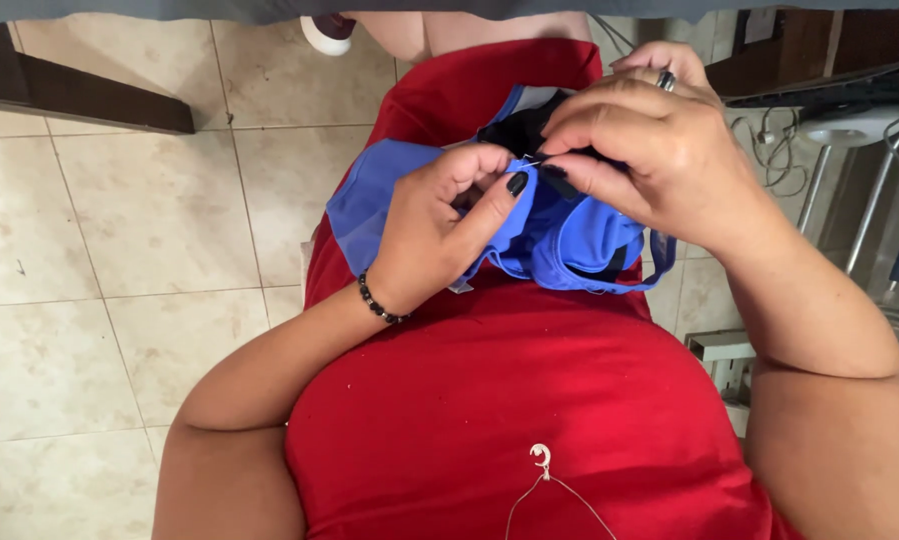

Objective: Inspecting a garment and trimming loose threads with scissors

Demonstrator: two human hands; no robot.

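Landmark: a blue garment [569, 235], bunched on the person's lap, over a red dress [499, 390]. All places below are told from it.

Garment's lie: its long axis runs left to right across the lap, with a flat blue flap at the left end and a thin strap looping down at the right end. A black fabric patch [514, 130] shows at its upper edge.

Left hand [439, 225]: clamped on the garment's left half, thumb pressed onto the blue cloth, fingers curled over the top edge. A dark bead bracelet [379, 300] sits on the wrist just below the garment.

Right hand [649, 150]: over the garment's upper right part, fingertips pinched together on something very thin, perhaps a needle, too small to tell for certain. A ring [666, 80] is on one finger.

Key relation: the two hands meet at the garment's top middle, fingertips nearly touching; both are equally near the cloth, the right one above it, the left one gripping from the side.

Surface: the garment rests on the lap, not on a table.

Room: beige floor tiles [139, 220] lie left of the garment; metal chair legs [869, 200] and cables stand to its right.
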